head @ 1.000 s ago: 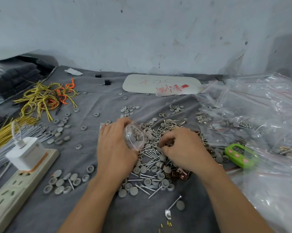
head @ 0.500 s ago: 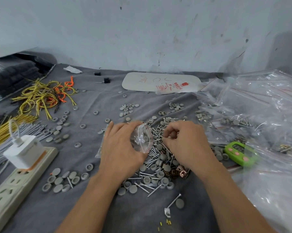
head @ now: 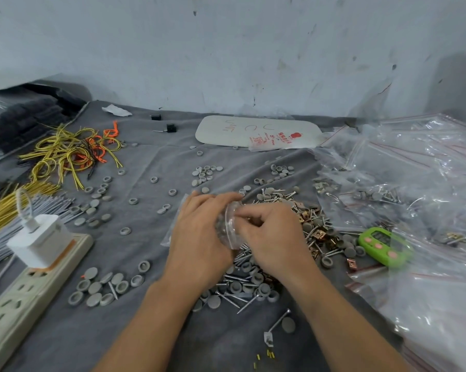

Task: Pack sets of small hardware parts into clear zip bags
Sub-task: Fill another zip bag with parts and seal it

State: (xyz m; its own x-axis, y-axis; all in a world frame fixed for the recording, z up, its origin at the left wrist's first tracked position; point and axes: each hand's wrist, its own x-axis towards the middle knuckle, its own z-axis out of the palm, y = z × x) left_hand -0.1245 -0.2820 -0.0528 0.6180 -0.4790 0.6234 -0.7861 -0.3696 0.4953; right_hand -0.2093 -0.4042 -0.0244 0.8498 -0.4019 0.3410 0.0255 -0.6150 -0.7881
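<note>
Gripping a clear zip bag (head: pixel 229 230) in the curled left hand (head: pixel 199 237), just above a heap of screws and grey caps (head: pixel 242 288) on grey cloth (head: pixel 146 331); right hand (head: pixel 274 237) bunched at the bag's mouth, fingers bent tight, contents of the pinch impossible to tell.

A pale blue-grey plastered wall (head: pixel 226 49), scuffed and speckled with dark marks, rises behind the work surface, which a dark grey fabric cloth (head: pixel 52 345) covers. The light is soft and even; a broad dark shadow (head: pixel 459 84) covers the wall's right end.
</note>
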